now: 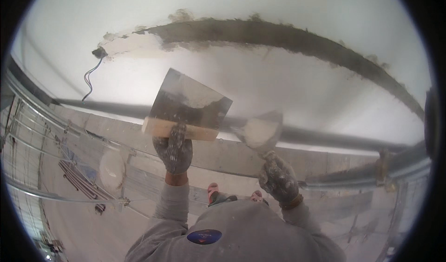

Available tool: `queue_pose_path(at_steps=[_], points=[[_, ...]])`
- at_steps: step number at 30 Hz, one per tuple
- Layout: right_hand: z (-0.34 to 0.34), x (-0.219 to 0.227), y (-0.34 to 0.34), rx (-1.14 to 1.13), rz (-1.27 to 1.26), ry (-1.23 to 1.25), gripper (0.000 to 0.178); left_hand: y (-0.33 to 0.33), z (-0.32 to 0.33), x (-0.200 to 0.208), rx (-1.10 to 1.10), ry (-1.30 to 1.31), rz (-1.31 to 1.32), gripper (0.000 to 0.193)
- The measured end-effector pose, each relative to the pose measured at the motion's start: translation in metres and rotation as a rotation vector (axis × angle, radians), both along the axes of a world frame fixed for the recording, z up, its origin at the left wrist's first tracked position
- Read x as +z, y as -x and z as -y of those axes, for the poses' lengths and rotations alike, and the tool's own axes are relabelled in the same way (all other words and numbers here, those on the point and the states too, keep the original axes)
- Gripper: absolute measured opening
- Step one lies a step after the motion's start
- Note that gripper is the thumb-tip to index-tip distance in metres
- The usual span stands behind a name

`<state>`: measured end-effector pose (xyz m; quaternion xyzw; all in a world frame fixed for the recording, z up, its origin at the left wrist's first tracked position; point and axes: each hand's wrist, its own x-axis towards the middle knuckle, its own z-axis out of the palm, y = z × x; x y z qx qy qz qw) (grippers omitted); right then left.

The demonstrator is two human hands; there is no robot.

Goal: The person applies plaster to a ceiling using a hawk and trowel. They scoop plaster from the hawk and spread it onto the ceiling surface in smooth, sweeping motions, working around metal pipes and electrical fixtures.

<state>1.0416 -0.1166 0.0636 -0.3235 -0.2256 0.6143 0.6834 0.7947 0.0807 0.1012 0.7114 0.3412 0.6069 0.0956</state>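
Observation:
My left hand (173,154), in a stained dark glove, grips a wide plastering blade (182,93) by its wooden back strip (200,131). Pale filler coats part of that metal sheet. To its right, my gloved right hand (280,178) is closed round the handle of a putty knife (263,131), whose flared blade carries a lump of white filler. Both tools are raised, held apart from each other. Beyond them runs a long grey strip of rough mortar (260,32) across the white surface (260,78), with a paler filled patch (132,44) at its left end.
Loose wires (88,80) hang from a small hole at the patch's left end. Metal rails (42,192) pass on my left, and a thick pipe (362,174) on my right. Far below lie a bundle of rods (83,184) and a whitish rounded object (112,169).

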Motion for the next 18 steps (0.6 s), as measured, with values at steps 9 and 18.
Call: queue_pose_path(at_steps=[9,18], points=[[-0.001,0.033,0.026,0.263,-0.060,-0.148,0.037,0.017,0.042,-0.047,-0.137,-0.116,-0.441,0.039],[0.002,0.042,0.031,0.070,0.514,-0.109,0.029,0.052,0.081,-0.005,-0.263,1.189,0.928,0.025]])
